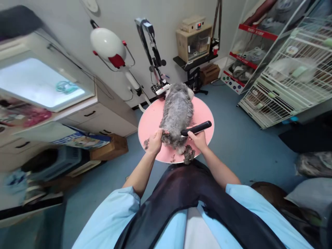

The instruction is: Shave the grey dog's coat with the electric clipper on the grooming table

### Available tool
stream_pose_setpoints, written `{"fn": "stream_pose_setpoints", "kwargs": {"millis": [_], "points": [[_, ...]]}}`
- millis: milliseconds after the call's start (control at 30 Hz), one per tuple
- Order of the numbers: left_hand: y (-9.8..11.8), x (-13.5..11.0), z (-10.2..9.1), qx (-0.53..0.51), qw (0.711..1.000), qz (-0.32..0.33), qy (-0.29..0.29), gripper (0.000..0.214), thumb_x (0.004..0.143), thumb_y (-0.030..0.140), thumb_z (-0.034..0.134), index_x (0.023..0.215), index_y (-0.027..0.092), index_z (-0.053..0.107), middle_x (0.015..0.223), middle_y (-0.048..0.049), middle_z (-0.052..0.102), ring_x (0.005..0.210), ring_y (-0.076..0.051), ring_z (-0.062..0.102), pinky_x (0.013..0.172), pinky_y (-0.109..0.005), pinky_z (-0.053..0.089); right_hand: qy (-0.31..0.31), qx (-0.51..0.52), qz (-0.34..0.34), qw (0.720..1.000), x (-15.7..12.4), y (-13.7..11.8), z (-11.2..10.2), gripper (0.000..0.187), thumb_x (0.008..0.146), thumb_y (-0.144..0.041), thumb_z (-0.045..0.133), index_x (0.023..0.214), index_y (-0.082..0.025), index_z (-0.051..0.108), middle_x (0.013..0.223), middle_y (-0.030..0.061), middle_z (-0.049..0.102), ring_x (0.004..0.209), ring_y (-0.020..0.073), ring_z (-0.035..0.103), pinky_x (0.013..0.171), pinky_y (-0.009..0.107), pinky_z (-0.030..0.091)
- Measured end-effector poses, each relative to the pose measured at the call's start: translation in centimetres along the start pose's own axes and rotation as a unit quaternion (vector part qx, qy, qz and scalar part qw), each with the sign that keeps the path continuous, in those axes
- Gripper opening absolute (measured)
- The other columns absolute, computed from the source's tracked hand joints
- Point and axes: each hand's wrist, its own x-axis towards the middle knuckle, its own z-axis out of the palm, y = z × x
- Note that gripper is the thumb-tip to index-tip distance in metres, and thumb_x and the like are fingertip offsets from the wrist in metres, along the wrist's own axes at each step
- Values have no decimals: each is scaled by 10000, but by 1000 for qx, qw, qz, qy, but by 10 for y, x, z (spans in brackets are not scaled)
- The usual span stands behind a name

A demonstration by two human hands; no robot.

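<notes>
A grey dog (178, 110) stands on a round pink grooming table (151, 119), its back end towards me. In my right hand (199, 140) is a black hair clipper (198, 128), its head against the dog's rear. My left hand (155, 141) is closed at the left side of the dog's hindquarters; its fingers seem to hold a hind leg, though the grip is partly hidden. Close to my right hand lies a clump of cut grey fur (189, 154). A smaller tuft (146, 144) rests by the table's left edge.
Beyond the table stand a white-and-red dryer (109, 46) on a pole and a black-strapped stand (153, 52). Wire cages (293, 76) line the right. A cabinet (114, 112) and a cardboard box (110, 148) are at left.
</notes>
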Motion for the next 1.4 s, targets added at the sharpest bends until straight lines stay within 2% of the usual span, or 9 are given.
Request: {"fn": "stream_pose_setpoints", "kwargs": {"millis": [200,300,433,567,667,833,967,1133,1400], "points": [[-2,-7,1,-17,999,12,-31,525,783,695,656,672,181,669,724,-61,692,805,-196,680,844,-323,535,107,52,-27,992,15,-9,3,358,750,-506,750,878,-181,674,674,10,703,448,99,542,451,253,500],[-2,-8,2,-21,999,15,-35,511,797,675,661,681,177,677,742,-60,697,804,-188,674,831,-313,531,90,40,-30,995,17,-16,8,350,733,-477,765,904,-185,674,671,-7,688,436,91,526,421,237,469],[-1,-6,1,-33,998,12,-44,486,805,650,673,682,180,676,749,-52,695,806,-181,668,829,-309,533,91,25,-28,995,-10,-2,16,355,754,-473,750,948,-196,644,744,3,702,450,90,534,429,239,479],[-1,-4,-1,-23,998,18,-58,485,810,648,660,668,185,666,746,-55,694,828,-197,676,869,-338,540,105,27,-30,994,-49,26,23,401,761,-484,750,1016,-207,616,1019,71,738,539,110,594,484,273,541],[-1,-2,-3,-6,998,15,-63,490,812,653,643,666,186,664,761,-66,703,861,-210,686,889,-350,542,93,25,-32,995,-62,37,21,408,752,-488,766,1018,-213,626,1025,73,741,555,118,606,491,281,551],[0,3,-4,-13,995,21,-94,471,816,632,651,677,183,665,766,-57,702,833,-192,686,860,-324,543,177,30,-73,981,-34,17,20,367,840,-516,687,1031,-204,662,805,31,734,510,123,594,506,287,552],[2,8,-4,-16,992,35,-117,454,837,607,651,674,184,655,753,-47,695,810,-182,682,846,-317,543,154,-6,-102,983,-20,6,29,385,808,-475,732,1080,-212,663,893,43,738,699,183,697,647,339,609],[5,12,-4,-17,990,37,-136,454,830,605,667,663,183,656,734,-44,686,797,-180,677,840,-312,541,182,-53,-135,973,-50,32,44,288,834,-423,710,1023,-212,657,988,70,724,977,233,704,907,420,598],[6,16,-9,1,984,12,-179,476,807,640,670,667,186,653,744,-45,689,815,-189,680,862,-325,541,208,-129,-164,956,-95,68,62,364,851,-426,699,1138,-230,591,1126,95,694,1055,243,687,986,460,555]]}}
